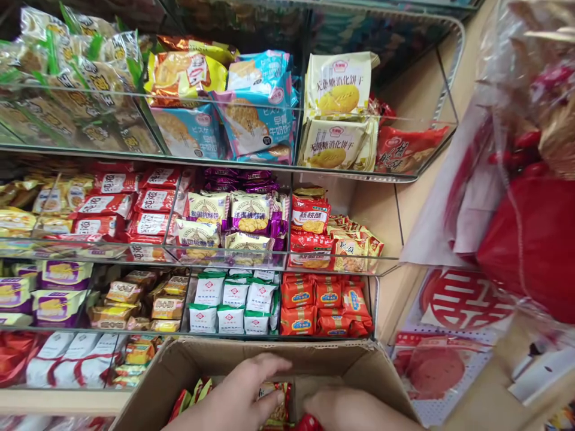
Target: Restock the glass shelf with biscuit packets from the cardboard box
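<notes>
A cardboard box [359, 371] with its top open stands right in front of me, and both my hands reach into it. My left hand [242, 389] is over the box's middle, its fingers and thumb apart. Just beyond the thumb lies a red and gold snack packet [283, 398], partly covered by that hand. My right hand [339, 407] is lower right in the box, slightly blurred, with its fingers curled at a shiny red packet [309, 422]. Some red and yellow-green packets [197, 392] lie at the box's left side. The box's bottom edge is out of view.
Glass-fronted shelves hold wrapped biscuits: cream packets [335, 143], blue packets [251, 120], red walnut-cookie packets [309, 221], white and green packets [233, 293] and orange-red packets [299, 320]. At right hang plastic-wrapped red goods [534, 239] and a pegboard [449, 407].
</notes>
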A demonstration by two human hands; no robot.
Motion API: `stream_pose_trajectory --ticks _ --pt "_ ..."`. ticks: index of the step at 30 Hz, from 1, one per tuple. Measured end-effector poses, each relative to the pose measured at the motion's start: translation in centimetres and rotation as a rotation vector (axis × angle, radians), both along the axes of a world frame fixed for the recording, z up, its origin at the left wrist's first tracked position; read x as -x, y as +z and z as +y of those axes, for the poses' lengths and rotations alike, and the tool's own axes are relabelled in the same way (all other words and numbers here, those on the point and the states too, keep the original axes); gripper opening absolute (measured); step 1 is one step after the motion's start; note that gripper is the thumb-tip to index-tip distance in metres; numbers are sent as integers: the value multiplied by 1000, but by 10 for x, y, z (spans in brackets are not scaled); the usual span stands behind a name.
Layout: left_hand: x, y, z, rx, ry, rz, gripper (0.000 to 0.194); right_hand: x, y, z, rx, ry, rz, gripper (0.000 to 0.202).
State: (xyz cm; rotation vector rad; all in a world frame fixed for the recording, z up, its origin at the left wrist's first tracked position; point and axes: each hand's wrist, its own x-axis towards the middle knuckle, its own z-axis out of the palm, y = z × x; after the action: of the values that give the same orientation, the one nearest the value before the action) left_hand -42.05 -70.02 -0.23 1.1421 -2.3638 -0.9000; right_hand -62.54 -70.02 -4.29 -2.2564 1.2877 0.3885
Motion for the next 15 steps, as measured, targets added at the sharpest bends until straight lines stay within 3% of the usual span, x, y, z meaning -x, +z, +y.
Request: stream_pose_trajectory --ticks 2,5,9,15 --pt "1 0 1 -107 -7 57 52 5 24 3 -9 -4 -70 31" --pt "6 3 3 -285 -77 133 66 10 47 7 -138 -92 -422 35" --pt "17 2 4 -429 -165 324 45 11 42 10 -433 -311 -840 36" --pt "23 -3 1 -669 -93 539 32 19 37 13 -539 -441 -1054 40"
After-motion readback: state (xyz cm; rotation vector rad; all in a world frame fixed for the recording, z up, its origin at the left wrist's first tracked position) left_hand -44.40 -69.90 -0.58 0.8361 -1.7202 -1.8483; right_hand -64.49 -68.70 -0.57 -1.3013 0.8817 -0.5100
